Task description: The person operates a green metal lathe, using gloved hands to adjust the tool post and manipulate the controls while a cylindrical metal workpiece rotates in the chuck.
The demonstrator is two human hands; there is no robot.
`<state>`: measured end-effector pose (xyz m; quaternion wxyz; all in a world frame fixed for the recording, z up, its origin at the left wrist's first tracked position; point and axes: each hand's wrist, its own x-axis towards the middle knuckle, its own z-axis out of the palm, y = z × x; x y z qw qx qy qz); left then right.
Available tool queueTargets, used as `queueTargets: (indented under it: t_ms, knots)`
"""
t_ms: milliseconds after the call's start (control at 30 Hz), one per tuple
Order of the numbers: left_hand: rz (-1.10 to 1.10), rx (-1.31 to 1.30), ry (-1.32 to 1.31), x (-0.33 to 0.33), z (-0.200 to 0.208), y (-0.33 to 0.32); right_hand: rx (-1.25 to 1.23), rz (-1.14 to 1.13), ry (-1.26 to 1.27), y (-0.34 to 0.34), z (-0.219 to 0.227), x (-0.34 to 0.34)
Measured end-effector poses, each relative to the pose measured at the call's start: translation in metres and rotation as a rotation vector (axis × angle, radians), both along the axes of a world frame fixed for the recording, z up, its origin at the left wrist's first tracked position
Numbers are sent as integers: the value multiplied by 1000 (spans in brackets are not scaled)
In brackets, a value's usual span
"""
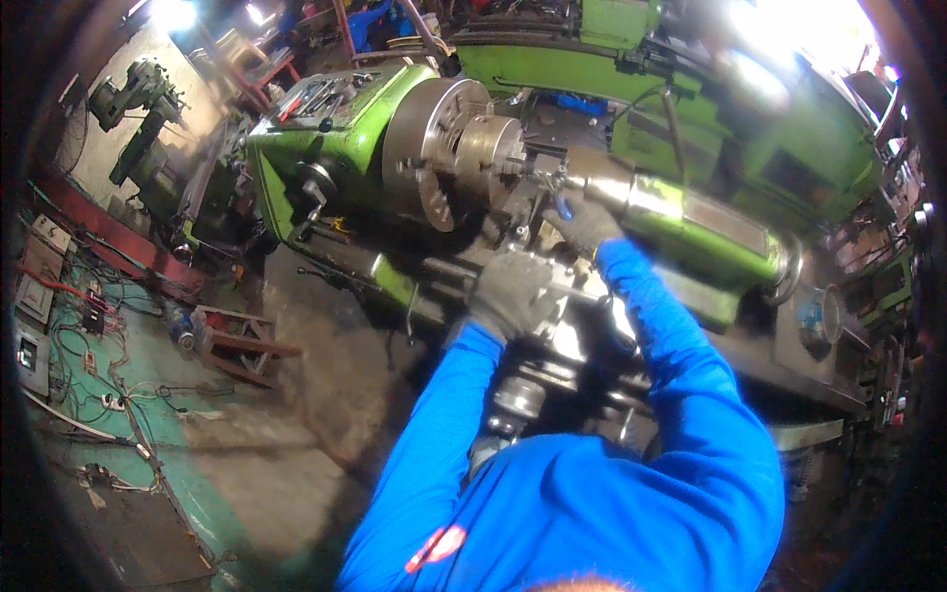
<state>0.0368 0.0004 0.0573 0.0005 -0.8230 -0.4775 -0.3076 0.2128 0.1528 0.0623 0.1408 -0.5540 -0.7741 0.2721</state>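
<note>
A large green lathe (pixel 335 153) stands before me, with a big round steel chuck (pixel 419 148) at its left end and a tailstock (pixel 710 222) at the right. My left hand (pixel 510 293), in a grey glove, is closed over the metal carriage (pixel 567 331); what lies under its fingers is hidden. Farther right and a little beyond it, my gloved right hand (pixel 590 227) reaches in beside the tailstock's nose. A small blue piece (pixel 563 206) shows at its fingertips, too blurred to name. Its fingers look curled.
Hand tools (pixel 321 99) lie on top of the headstock. A crank handle (pixel 314 197) juts from its front. At the left, cables (pixel 118 365) and electrical boxes (pixel 35 296) cover the floor beside a small rusty stand (pixel 242 345). Another green machine (pixel 740 138) stands behind.
</note>
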Motion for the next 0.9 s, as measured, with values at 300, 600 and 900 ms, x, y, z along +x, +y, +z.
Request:
queueTargets:
  t_ms: [300, 600, 900]
  knots:
    - [-15, 4, -51, 0, 2, 0, 18, 7, -21, -1, 2, -6]
    - [-4, -5, 9, 1, 5, -1, 57, -6, -34, 6, -12, -9]
    - [2, 24, -4, 2, 6, -2, 29, 17, -52, 4, -10, -1]
